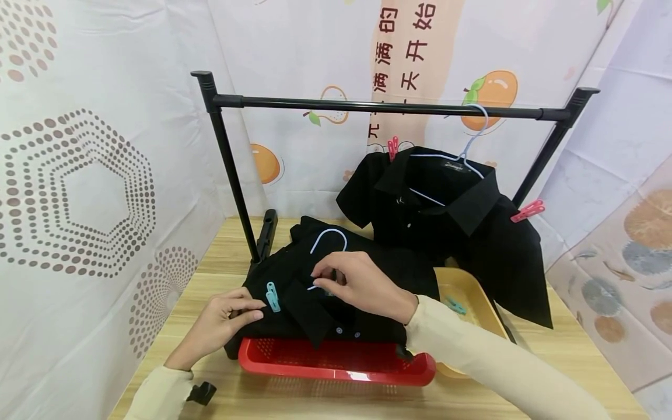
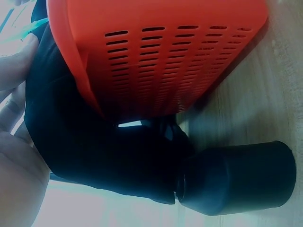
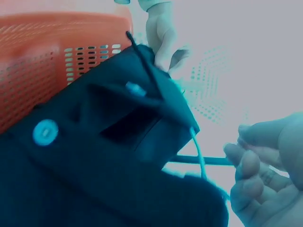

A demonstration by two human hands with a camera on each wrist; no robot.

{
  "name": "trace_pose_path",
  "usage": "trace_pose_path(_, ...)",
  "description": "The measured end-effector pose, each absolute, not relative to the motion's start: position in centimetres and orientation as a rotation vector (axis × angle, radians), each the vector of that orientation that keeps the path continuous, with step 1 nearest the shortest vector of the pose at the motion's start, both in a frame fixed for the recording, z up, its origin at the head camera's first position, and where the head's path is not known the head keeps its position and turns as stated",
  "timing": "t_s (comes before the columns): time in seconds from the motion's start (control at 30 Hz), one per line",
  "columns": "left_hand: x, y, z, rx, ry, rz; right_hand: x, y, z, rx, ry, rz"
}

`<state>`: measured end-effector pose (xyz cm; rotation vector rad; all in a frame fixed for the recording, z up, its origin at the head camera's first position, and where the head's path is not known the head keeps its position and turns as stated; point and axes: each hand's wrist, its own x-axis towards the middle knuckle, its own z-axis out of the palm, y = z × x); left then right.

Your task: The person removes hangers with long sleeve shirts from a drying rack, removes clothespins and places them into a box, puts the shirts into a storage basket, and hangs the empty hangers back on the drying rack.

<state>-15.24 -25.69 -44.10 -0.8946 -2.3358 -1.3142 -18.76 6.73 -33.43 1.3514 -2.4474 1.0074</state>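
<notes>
A black collared shirt (image 1: 294, 315) lies spread over a red basket (image 1: 336, 373), with a pale blue hanger (image 1: 329, 231) in its neck. My left hand (image 1: 217, 321) pinches the shirt's left shoulder edge, close beside a teal clothespin (image 1: 272, 297) clipped there. Above the collar, my right hand (image 1: 362, 283) has its fingers loosely bent, thumb and fingertips near the hanger. From the right wrist view, the fingers of the right hand (image 3: 265, 175) hold nothing, and the hanger (image 3: 201, 156) runs out of the collar just beside them.
A second black shirt (image 1: 488, 256) hangs on a rack (image 1: 367, 106) at the right, with pink clothespins (image 1: 527, 211) on its shoulders. Beneath it, a yellow basket (image 1: 472, 291) holds teal clothespins (image 1: 455, 305). A black rack foot (image 2: 236, 177) stands on the wooden table near my left hand.
</notes>
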Motion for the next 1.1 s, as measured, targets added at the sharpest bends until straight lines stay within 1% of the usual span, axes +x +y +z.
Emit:
trace_pose_path(0.27,-15.3,-25.7,-43.9,-0.936,-2.303,-1.32,-18.4,4.3,-32.8,1.371,-2.506,0.978)
trace_pose_path(0.57,-15.0,-25.3,-43.4,-0.903,-2.346,-1.315,-18.8,2.9,-33.4,1.393,-2.612,0.923)
trace_pose_path(0.93,-15.4,-25.1,-43.8,-0.955,-2.312,-1.309,-18.5,0.9,-33.7,1.434,-2.669,0.77)
trace_pose_path(1.1,-15.5,-25.0,-44.0,-0.955,-2.315,-1.306,-18.4,0.1,-34.1,1.451,-2.705,0.789)
